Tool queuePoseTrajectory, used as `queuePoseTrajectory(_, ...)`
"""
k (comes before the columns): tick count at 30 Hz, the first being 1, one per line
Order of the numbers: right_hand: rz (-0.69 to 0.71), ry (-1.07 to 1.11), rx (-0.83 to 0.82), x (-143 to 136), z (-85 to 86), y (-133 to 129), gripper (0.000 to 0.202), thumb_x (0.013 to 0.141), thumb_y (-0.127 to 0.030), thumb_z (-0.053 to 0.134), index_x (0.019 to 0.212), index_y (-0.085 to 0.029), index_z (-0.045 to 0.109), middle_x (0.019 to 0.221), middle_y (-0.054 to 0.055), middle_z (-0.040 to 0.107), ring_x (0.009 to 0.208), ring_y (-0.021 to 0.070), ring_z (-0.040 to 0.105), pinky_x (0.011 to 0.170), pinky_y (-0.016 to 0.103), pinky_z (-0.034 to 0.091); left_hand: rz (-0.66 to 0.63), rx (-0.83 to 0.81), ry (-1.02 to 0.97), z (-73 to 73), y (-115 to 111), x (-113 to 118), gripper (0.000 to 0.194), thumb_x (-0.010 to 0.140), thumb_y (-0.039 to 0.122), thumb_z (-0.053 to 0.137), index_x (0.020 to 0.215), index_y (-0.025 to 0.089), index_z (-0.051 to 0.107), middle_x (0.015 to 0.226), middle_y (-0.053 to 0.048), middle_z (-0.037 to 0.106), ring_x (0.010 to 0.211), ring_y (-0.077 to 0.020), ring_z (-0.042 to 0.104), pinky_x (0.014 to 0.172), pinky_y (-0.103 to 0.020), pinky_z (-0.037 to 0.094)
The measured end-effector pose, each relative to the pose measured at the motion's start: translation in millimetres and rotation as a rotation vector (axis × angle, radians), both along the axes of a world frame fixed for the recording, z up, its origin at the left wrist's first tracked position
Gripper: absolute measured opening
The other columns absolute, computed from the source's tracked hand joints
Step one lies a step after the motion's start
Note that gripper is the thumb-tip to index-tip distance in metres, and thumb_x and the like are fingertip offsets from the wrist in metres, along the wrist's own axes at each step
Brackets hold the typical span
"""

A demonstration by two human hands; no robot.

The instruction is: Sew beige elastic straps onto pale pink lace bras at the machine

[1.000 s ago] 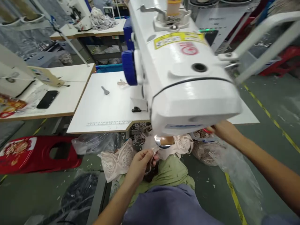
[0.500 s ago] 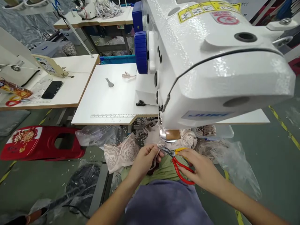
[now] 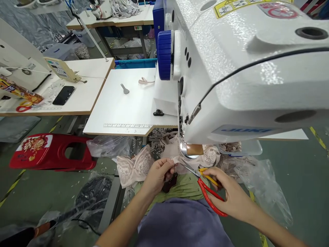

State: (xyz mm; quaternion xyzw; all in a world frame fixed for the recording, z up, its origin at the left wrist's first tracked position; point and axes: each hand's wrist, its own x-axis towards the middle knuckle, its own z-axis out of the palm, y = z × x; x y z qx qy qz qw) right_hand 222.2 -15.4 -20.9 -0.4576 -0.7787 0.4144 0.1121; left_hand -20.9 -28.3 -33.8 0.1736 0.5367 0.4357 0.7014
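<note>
Near sewing mach. (image 3: 246,79), L hand (image 3: 161,171) pinching fabric (image 3: 177,160); R hand (image 3: 228,192) grip on scissors (image 3: 198,175), now farther from L.

White table (image 3: 128,109) bears a gray tool (image 3: 125,89).

Left hand (image 3: 161,171) near centre, thumb and fingertips pinched together. Right hand (image 3: 227,190) to right, fingers partly curled (thumb apart from them). Both forearms angled inward from near side.
</note>
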Motion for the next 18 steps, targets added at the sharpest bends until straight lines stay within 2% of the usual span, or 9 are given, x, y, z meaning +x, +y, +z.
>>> queuePoseTrajectory(5,0.018,-0.008,-0.008,-5.5,-6.5,-1.2,0.035,0.08,-0.028,0.058,0.115,-0.028,0.053,0.098,0.007,0.062,0.06,0.015,0.054,0.053,0.028,0.047,0.067,0.009,-0.076,6.4,-0.9,-2.1,0.031,0.064,0.044,0.071,0.068,0.014,0.065,0.059,0.0,0.059,0.047,-0.0065,0.037,0.047,-0.021,0.028)
queuePoseTrajectory(12,0.033,0.034,0.047,-8.3,-6.8,-0.8,0.036,0.077,-0.024,0.056,0.112,-0.028,0.052,0.096,0.006,0.061,0.06,0.0151,0.053,0.053,0.028,0.046,0.101,0.002,-0.031,2.4,-1.1,-3.9,0.051,0.053,0.057,0.085,0.06,0.015,0.057,0.049,0.006,0.049,0.044,-0.0034,0.029,0.046,-0.019,0.02)
queuePoseTrajectory(15,0.036,0.023,0.022,-14.8,-6.8,0.0,0.037,0.077,-0.025,0.058,0.114,-0.028,0.054,0.098,0.006,0.062,0.064,0.0159,0.055,0.056,0.029,0.048,0.087,0.021,0.011,1.1,-1.1,-3.6,0.052,0.053,0.058,0.086,0.061,0.015,0.058,0.053,0.004,0.054,0.045,-0.0037,0.032,0.047,-0.019,0.022)
queuePoseTrajectory(18,0.036,0.007,0.002,-23.0,-6.3,3.1,0.036,0.076,-0.026,0.06,0.113,-0.026,0.057,0.099,0.007,0.064,0.066,0.017,0.057,0.058,0.03,0.049,0.037,0.076,0.108,1.5,-1.5,-3.8,0.051,0.059,0.061,0.082,0.063,0.015,0.061,0.058,0.002,0.059,0.049,-0.0055,0.038,0.05,-0.021,0.027)
